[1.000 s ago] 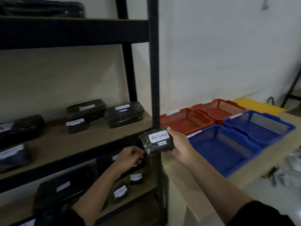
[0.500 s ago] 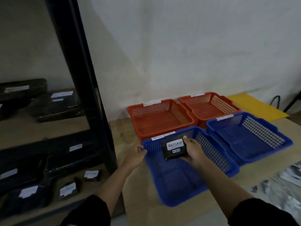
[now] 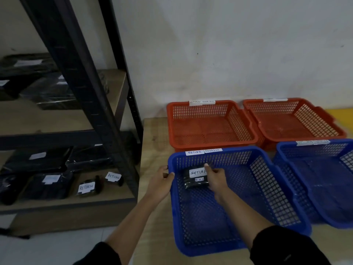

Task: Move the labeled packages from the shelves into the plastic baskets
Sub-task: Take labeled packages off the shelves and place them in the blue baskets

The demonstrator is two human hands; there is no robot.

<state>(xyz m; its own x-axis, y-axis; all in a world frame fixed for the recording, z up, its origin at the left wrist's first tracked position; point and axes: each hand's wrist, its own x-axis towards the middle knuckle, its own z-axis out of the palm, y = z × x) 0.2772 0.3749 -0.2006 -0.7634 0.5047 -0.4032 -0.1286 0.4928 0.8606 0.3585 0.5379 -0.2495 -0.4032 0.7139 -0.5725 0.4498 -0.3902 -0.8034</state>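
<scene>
A small black package (image 3: 193, 179) with a white "RETURN" label lies low inside the near-left blue basket (image 3: 267, 190), at its far-left corner. My right hand (image 3: 216, 178) is still closed on the package's right side. My left hand (image 3: 162, 183) grips the basket's left rim. That basket carries "RETURN" and "OVERDUE" labels on its far rim. On the shelf unit (image 3: 82, 88) to the left lie several black labeled packages, among them two small ones marked "RETURN" (image 3: 87, 187) (image 3: 114, 177).
Behind the blue basket stand two red baskets (image 3: 210, 143) (image 3: 294, 139), and a second blue basket (image 3: 324, 224) sits to its right. All rest on a low wooden platform (image 3: 154, 138) against the white wall. A yellow board (image 3: 342, 115) shows at far right.
My right hand has carried the package from the shelf post over and down into the blue basket. My left hand has moved from the shelf to the basket's left rim.
</scene>
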